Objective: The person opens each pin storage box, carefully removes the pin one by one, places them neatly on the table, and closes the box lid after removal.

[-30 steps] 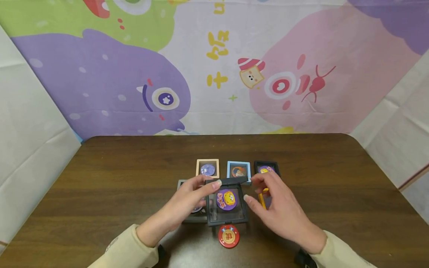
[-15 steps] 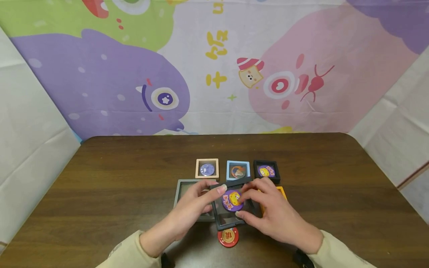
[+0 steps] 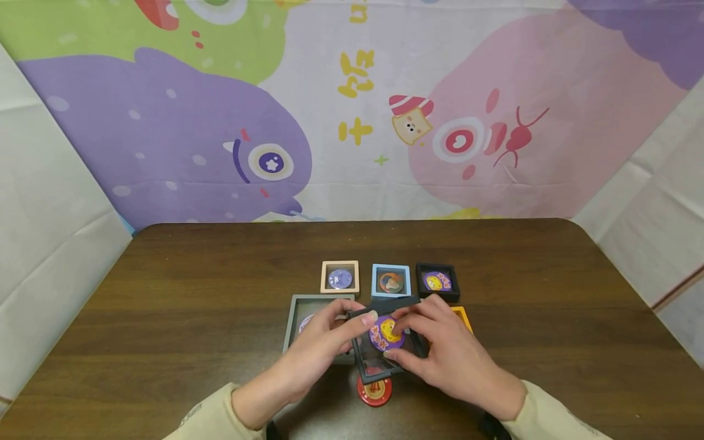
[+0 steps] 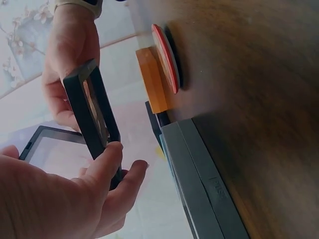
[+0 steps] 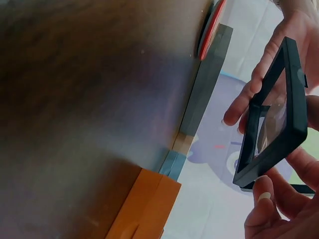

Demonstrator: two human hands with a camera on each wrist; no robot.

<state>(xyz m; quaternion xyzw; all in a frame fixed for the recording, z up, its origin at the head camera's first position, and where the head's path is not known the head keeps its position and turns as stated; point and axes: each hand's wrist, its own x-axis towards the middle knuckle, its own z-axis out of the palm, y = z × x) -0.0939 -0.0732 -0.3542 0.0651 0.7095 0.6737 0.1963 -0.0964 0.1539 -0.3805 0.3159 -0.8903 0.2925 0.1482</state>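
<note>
My left hand (image 3: 310, 357) grips an opened black square display case (image 3: 362, 360) with clear film windows, thumb on its upper left edge. Against the film lies a round purple badge (image 3: 379, 336) with a yellow lion face. My right hand (image 3: 453, 351) pinches this badge, a fingertip on the lion and the thumb by the lower edge. Seen from the right wrist, the case (image 5: 296, 107) is tilted above the table, its film bulging. Below it a red round badge (image 3: 375, 393) lies on the table, partly covered by the case in the head view.
Behind the hands stand a beige case (image 3: 324, 278), a light blue case (image 3: 407, 275) and a black case (image 3: 420, 269), each with a badge inside. A larger grey case (image 3: 290, 321) lies left, partly behind my left hand. An orange case (image 3: 464, 318) is mostly hidden behind my right hand.
My right hand has moved left from beside the held case onto the purple badge. The case has turned a little and shifted right and slightly down with my left hand.
</note>
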